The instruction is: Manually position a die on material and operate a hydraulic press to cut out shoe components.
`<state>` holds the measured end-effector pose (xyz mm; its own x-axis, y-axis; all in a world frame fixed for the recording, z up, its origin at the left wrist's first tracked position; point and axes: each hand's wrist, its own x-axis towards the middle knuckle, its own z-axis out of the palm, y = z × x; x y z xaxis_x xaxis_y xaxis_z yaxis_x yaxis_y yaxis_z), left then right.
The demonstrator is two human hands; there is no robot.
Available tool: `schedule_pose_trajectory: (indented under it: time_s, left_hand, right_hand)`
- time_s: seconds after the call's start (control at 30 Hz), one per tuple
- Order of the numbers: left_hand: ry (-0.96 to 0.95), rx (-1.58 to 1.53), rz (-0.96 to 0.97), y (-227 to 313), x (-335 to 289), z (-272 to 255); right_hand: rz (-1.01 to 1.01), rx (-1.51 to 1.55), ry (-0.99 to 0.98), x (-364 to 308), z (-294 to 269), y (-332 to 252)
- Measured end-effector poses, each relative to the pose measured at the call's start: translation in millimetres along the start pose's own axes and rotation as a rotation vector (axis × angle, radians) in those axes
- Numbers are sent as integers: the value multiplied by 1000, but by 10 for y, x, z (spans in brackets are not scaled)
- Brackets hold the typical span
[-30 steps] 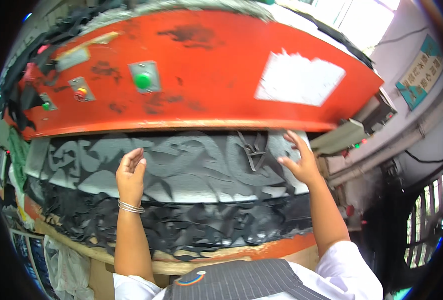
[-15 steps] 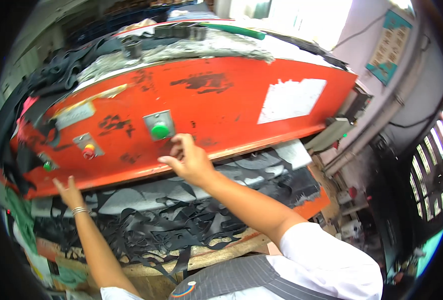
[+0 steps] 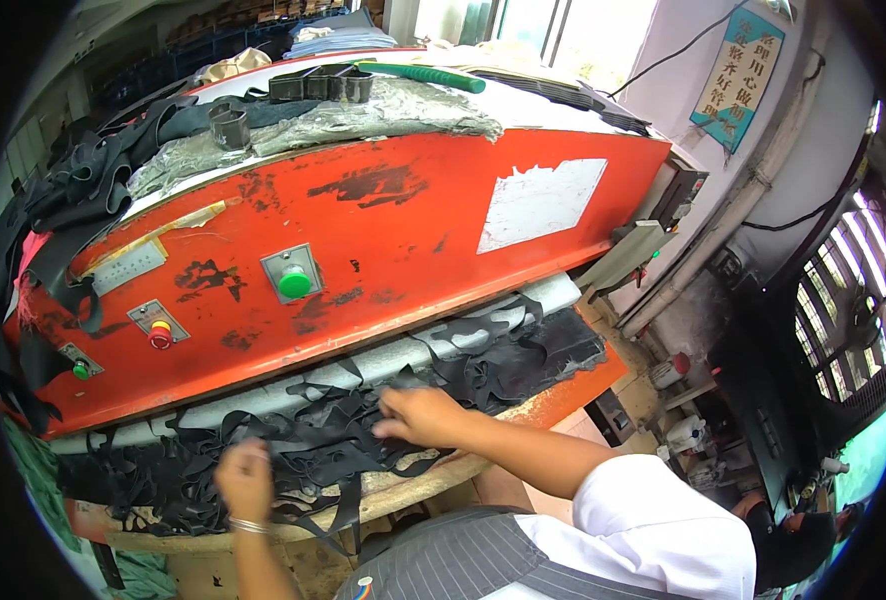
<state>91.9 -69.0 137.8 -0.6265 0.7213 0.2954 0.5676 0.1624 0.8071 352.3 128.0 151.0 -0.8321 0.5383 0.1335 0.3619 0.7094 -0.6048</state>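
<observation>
My right hand (image 3: 424,416) is closed over a tangle of black cut-out scraps (image 3: 328,435), its curled fingertips among the strips. My left hand (image 3: 246,482) hangs over the near left part of the same heap. Its fingers are curled and slightly blurred, and whatever they hold is hidden. The scraps, thin and sheet-like with holes and strips, lie along a pale cutting board (image 3: 553,293) and spill over its near edge. Above the board stands the red front of a machine (image 3: 403,240), with a green push button (image 3: 294,284) on a metal plate.
A red button (image 3: 160,336) and a smaller green button (image 3: 82,370) sit at the machine's left. On its top lie metal cutting dies (image 3: 321,84), a green-handled tool (image 3: 428,76) and dark material (image 3: 83,165). A pipe (image 3: 703,245) runs along the right wall.
Both hands have come down from the machine's red front to the scraps, the left also moving right. My fingers have curled. The scraps have shifted toward me, and the gap above the board looks wider.
</observation>
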Motion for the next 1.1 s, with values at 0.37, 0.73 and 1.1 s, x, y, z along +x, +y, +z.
schedule_pose_trajectory:
  time_s: [0.37,0.73,1.1]
  left_hand:
    - [-198,317,360,677,-1045,1231]
    - [-229,318,307,791,-1500,879]
    - [-297,12,439,1233,-1115,1517]
  right_hand:
    - [-29,-356,-13,-1156,310,176]
    - [164,108,-470,-1201,-313,57]
    - [431,-396,117,12,-934,1247]
